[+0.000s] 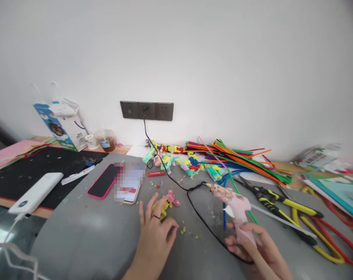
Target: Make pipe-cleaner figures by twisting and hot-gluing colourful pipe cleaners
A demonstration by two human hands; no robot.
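My right hand (pixel 255 249) is wrapped around the handle of a pink hot glue gun (pixel 234 202). Its nozzle points up and left, close to the black power cord (pixel 176 182). My left hand (pixel 155 233) rests on the grey mat with its fingers apart, reaching over a small yellow and pink pipe-cleaner figure (pixel 163 206). The fingers partly cover the figure, and it lies on the mat. Yellow scraps (pixel 182 230) are scattered to the right of my left thumb.
Pliers with yellow and black handles (pixel 275 202) and a bundle of coloured pipe cleaners (pixel 246 159) are on the right. Two phones (pixel 102 182), a red stick-like item (pixel 155 174) and several small figures (pixel 164 161) sit farther back. A white power bank (pixel 36 192) is left.
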